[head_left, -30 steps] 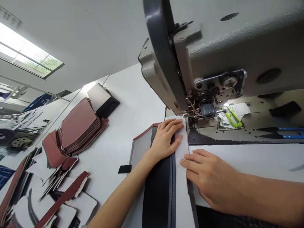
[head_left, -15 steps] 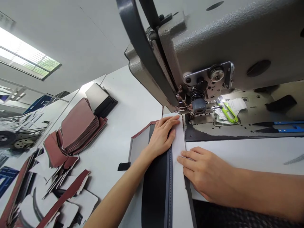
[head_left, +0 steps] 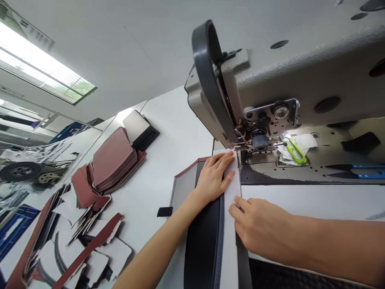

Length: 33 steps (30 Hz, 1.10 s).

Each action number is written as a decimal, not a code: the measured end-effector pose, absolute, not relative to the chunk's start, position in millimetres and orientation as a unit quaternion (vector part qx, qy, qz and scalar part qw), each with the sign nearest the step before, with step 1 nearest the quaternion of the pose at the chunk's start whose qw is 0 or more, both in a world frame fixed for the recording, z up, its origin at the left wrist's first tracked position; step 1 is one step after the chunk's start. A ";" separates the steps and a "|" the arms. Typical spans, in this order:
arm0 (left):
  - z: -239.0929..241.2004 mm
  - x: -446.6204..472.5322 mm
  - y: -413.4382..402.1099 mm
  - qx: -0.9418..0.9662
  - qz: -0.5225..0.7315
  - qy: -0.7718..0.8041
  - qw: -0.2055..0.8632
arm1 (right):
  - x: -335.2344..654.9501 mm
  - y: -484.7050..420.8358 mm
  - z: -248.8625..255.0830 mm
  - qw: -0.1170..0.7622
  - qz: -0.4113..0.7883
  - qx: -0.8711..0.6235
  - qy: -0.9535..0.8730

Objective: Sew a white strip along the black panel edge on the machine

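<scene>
My left hand (head_left: 215, 176) lies with its fingers stretched over a white-backed strip (head_left: 229, 245), the fingertips just short of the sewing machine's needle area (head_left: 242, 148). Beside the strip runs a black panel (head_left: 201, 245) with a stitched seam, partly under my left wrist. A grey piece with a red edge (head_left: 183, 186) extends out to its left. My right hand (head_left: 260, 222) is at the strip's right edge, its fingers bent and pinching that edge. A dark layer (head_left: 244, 261) shows below the strip there.
The sewing machine head (head_left: 279, 76) overhangs the work. Green-handled snips (head_left: 296, 151) rest on paper labels on the machine bed; blue-handled snips (head_left: 357, 170) lie at right. Stacked reddish-brown pieces (head_left: 112, 156) and scattered cut pieces (head_left: 90, 249) cover the table's left.
The camera view has shifted, so the scene sits lower and further right. My right hand's fingers have gone from stretched to bent at the strip's edge. My left hand stays flat on it.
</scene>
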<state>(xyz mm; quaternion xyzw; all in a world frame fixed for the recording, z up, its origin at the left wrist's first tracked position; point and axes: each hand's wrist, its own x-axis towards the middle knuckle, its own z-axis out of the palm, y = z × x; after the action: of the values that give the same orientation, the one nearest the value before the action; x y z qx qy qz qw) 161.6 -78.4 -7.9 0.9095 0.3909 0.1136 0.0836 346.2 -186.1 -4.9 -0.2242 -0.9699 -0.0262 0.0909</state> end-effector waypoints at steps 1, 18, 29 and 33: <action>-7.6 161.9 -78.7 0.909 0.114 0.392 0.086 | 346.1 -184.9 -2.4 0.084 -0.037 -0.210 -0.973; -7.3 162.9 -75.9 0.908 0.132 0.378 0.126 | 346.9 -191.0 -18.0 0.243 -0.141 -0.204 -0.938; -10.3 170.8 -67.8 0.923 0.147 0.326 0.140 | 346.0 -199.7 -26.2 0.287 -0.133 -0.264 -0.911; -12.3 175.3 -63.8 0.927 0.150 0.316 0.138 | 349.0 -199.3 -24.9 0.300 -0.124 -0.280 -0.903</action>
<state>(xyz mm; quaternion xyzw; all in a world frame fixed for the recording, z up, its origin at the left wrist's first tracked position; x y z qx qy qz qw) 175.3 -63.8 -12.3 0.9267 0.3156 0.1501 0.1382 349.0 -199.3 -24.9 -0.2799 -0.9034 -0.1243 0.3002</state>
